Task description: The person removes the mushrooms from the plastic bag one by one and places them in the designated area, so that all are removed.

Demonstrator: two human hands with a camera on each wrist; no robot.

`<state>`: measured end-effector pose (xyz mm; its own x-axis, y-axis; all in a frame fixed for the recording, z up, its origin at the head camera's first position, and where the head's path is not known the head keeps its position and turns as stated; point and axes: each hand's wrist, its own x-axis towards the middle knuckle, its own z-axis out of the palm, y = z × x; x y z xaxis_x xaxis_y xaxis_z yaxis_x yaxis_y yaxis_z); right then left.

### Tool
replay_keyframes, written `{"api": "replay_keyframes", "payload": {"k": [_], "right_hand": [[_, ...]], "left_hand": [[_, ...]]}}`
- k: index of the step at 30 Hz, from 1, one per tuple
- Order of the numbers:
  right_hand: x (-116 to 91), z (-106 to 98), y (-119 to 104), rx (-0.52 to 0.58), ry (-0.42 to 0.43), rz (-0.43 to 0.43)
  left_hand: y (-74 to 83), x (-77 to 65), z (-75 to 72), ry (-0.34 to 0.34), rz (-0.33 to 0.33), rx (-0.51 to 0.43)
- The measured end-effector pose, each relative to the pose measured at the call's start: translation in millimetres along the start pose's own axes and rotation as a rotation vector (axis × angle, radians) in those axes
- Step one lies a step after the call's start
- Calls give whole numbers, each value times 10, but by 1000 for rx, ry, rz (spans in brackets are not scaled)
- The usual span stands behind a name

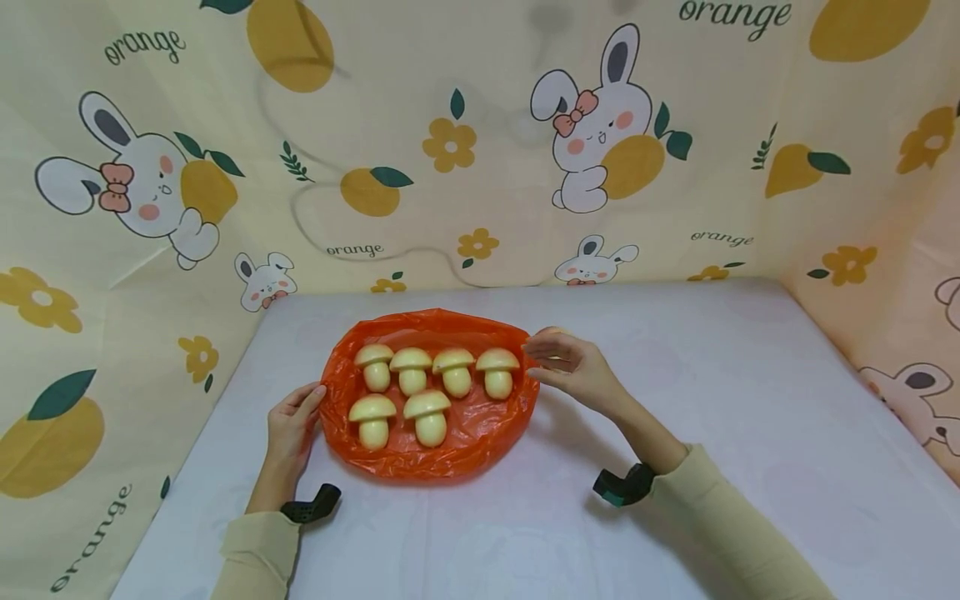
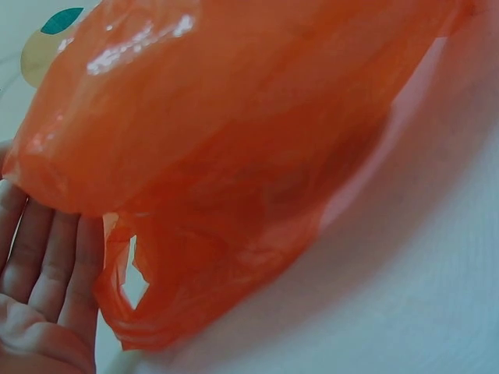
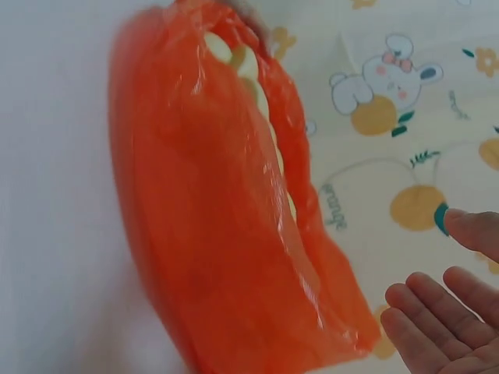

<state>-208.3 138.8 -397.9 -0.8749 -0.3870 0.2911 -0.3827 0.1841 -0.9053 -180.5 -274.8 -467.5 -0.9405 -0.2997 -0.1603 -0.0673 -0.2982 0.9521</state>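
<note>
An orange plastic bag (image 1: 480, 425) lies spread wide on the table with its mouth up, its rim forming a loose oval. Inside it sit several pale yellow toy mushrooms (image 1: 427, 417) in two rows, caps toward the back. At the left rim my left hand (image 1: 291, 421) pinches the plastic between thumb and fingers; in the left wrist view the bag's side and a handle loop (image 2: 148, 312) hang beside those fingers. My right hand (image 1: 573, 371) is at the right rim, its fingers extended and apart from the thumb, holding nothing visible. Behind its knuckles shows a small pale yellow rounded edge (image 1: 555, 330).
A white cloth (image 1: 712, 400) covers the table. Behind it and at both sides hangs a cream curtain (image 1: 517, 167) printed with rabbits and oranges. A black wrist camera (image 1: 626, 485) sits on the right wrist, and another (image 1: 313, 505) on the left.
</note>
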Motion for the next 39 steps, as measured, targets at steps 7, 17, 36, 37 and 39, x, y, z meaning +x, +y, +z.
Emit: {"api": "replay_keyframes", "payload": {"k": [7,17,36,37,39], "right_hand": [[6,162,-34,15,-42,21],[21,363,-31,33,-73,-15],[163,745,6,53,-170,43],[171,766,9,42,-179,47],[190,803,11,32,-196,47]], "left_hand": [[-3,-6,-3,-11,7,1],[-18,-2,-20,-25,19,20],[-17,0,-18,-36,28,7],[-18,2,-19,-32,28,10],[-16,6,-21,-25,23,13]]}}
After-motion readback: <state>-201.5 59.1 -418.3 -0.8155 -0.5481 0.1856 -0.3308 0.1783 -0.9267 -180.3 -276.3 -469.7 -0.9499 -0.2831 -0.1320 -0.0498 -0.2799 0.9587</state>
